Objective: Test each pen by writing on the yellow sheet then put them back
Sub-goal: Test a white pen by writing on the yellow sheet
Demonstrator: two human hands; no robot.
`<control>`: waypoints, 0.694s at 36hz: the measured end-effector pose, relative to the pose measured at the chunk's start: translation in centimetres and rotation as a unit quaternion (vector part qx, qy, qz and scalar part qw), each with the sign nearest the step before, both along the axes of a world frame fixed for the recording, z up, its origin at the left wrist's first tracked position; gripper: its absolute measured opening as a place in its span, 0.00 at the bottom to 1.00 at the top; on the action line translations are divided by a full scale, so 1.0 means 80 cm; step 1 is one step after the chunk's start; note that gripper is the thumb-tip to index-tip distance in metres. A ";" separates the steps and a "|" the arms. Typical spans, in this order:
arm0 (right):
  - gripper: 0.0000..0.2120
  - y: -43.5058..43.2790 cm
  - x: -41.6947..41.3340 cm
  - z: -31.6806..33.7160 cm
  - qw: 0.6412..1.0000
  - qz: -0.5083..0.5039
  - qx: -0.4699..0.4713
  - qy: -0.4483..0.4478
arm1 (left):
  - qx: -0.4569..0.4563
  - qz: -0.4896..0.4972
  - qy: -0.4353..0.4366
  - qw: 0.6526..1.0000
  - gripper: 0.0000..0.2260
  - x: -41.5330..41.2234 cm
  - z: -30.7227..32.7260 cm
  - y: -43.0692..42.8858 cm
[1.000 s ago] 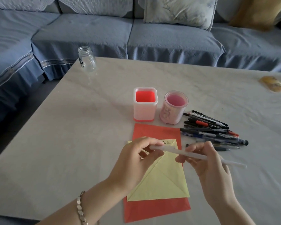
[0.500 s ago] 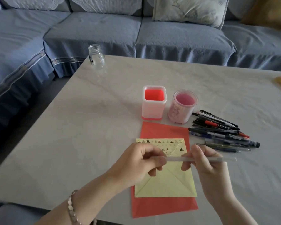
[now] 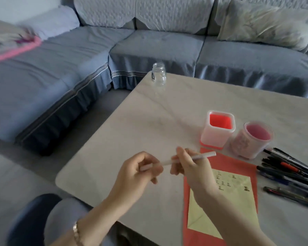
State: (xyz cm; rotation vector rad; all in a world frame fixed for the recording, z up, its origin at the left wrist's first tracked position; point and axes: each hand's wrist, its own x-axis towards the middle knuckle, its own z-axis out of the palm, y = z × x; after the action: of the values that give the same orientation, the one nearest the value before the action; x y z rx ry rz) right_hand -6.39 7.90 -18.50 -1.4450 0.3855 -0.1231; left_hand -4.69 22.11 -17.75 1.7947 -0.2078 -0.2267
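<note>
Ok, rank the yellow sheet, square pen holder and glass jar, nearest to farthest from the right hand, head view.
1. Yellow sheet, right beside the right hand, on its right.
2. Square pen holder, beyond the hand, to the right.
3. Glass jar, at the far edge of the table.

Above the tabletop [image 3: 132,125], a left grip [image 3: 139,167] pinches one end of a white pen [image 3: 203,156] while a right grip [image 3: 190,167] holds its barrel, just left of the yellow sheet [image 3: 235,201]. Under the sheet lies red paper [image 3: 252,176]. Beyond it stand a square cup [image 3: 218,132] and a round cup [image 3: 251,141]. Right of it lie pens [image 3: 288,171]. Far beyond it stands a jar [image 3: 158,74].
</note>
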 end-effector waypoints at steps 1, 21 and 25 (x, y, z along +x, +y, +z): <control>0.16 0.016 0.010 0.006 0.999 0.036 0.004 0.003 | -0.063 0.029 0.052 0.996 0.04 0.001 0.003 0.014; 0.06 0.285 0.098 -0.023 0.744 0.512 -0.430 -0.018 | 0.280 0.413 0.086 0.862 0.05 0.000 -0.096 0.378; 0.04 0.288 0.097 -0.031 0.730 0.523 -0.439 -0.015 | 0.356 0.389 0.152 0.836 0.06 0.001 -0.130 0.407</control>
State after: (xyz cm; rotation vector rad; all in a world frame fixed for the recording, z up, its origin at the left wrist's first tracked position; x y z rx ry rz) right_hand 1.33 30.95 -20.99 -2.3935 -0.6743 0.6837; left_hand -4.58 54.69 -28.14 2.3756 0.9498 0.0160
